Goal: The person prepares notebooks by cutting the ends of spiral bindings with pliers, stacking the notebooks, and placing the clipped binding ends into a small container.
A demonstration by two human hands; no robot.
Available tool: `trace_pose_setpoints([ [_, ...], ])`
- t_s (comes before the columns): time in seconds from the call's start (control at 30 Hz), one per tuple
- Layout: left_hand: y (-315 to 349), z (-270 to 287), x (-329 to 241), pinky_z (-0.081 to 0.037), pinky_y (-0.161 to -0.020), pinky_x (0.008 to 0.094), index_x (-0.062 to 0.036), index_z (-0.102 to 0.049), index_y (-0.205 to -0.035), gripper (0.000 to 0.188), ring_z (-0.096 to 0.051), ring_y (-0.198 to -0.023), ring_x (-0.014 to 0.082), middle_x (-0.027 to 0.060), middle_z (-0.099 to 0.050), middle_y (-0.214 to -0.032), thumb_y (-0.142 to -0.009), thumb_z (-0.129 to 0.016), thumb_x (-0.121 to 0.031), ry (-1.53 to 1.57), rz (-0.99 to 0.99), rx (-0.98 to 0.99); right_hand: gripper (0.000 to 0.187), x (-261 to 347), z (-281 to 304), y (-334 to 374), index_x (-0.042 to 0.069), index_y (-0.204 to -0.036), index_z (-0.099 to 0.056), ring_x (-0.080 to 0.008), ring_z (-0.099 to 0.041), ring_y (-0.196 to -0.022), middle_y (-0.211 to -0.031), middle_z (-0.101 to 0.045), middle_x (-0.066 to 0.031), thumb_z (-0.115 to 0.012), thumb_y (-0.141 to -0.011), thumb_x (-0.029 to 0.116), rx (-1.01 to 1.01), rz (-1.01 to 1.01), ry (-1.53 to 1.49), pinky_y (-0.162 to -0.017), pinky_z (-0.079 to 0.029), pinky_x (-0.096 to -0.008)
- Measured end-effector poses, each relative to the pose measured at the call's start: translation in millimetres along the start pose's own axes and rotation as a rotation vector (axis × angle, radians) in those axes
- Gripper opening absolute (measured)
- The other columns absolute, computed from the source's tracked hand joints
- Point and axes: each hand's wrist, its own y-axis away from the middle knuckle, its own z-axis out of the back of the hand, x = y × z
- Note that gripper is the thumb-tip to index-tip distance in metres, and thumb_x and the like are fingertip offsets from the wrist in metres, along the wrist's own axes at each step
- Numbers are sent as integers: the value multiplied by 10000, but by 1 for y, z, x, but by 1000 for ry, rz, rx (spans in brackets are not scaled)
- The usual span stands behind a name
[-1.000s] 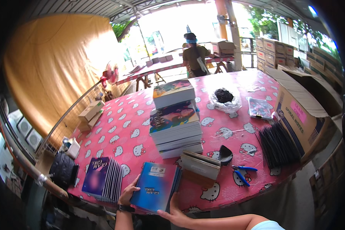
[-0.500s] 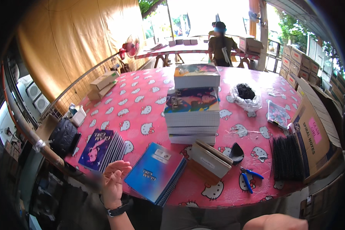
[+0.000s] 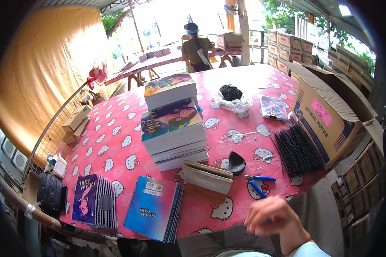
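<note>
My right hand (image 3: 270, 219) is over the table's front edge, fingers loosely bent and apart, slightly blurred, with nothing visible in them. Just beyond it lie blue-handled cutting pliers (image 3: 258, 184), not touched by the fingers. My left hand is out of view. Near the front edge lies a stack of blue-and-pink spiral notebooks (image 3: 152, 207). Left of it is a fanned row of purple-covered notebooks (image 3: 85, 199). A wooden block-like holder (image 3: 206, 182) stands right of the blue stack, beside a black curved piece (image 3: 236, 163).
A tall pile of unbound notebooks (image 3: 176, 132) stands mid-table on a pink patterned cloth (image 3: 131, 145). To the right are black spiral coils (image 3: 298, 150), an open carton (image 3: 326, 124), a plastic bag with black material (image 3: 231, 96) and a wrapped pack (image 3: 273, 107). A person (image 3: 196, 47) stands beyond.
My right hand has risen from the lower edge toward the pliers. My left hand, earlier beside the blue notebooks, has left the view. The view has turned to the right.
</note>
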Motion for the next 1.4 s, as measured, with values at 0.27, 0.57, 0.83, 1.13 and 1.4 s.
trace_pose_setpoints([
  [0.27,16,8,-18,-441,-695,302,-51,-544,-977,156,-519,-875,161,39,-490,-906,-839,-598,-102,72,62,54,730,-85,39,72,89,-1293,-476,-344,-359,-1253,-1337,-428,-167,-802,-668,279,-254,-757,1187,-1018,-309,-485],
  [0.57,23,117,-66,-418,-591,267,-49,-565,-786,82,-512,-653,139,39,-538,-750,-741,-621,-89,-54,1106,989,629,-93,53,96,30,-1228,-531,-298,-485,-1010,-1053,-528,-142,-751,-674,231,-250,-828,1238,-882,-382,-401],
  [0.83,38,163,-88,-450,-583,256,3,-648,-833,317,-574,-641,121,59,-634,-746,-723,-774,-267,-1253,1749,1106,558,-72,-16,67,-38,-1192,-512,-91,-522,-684,-821,-541,-19,-645,-699,187,-540,-834,-405,-610,-437,-217],
  [1.13,53,170,-90,-468,-521,245,12,-675,-832,162,-621,-539,114,79,-654,-646,-801,-716,-142,-1108,2008,975,525,-114,-113,-15,78,-1059,-540,-300,-513,-939,-935,-532,-115,-766,-586,98,207,-298,634,-795,-428,-418],
  [1.4,51,173,-92,-449,-548,192,59,-692,-889,148,-563,-591,31,36,-665,-668,-794,-708,-53,-1086,2154,797,549,-126,-133,-20,73,-977,-546,-265,-516,-883,-894,-535,-90,-800,-503,183,256,-203,862,-757,-406,-388],
])
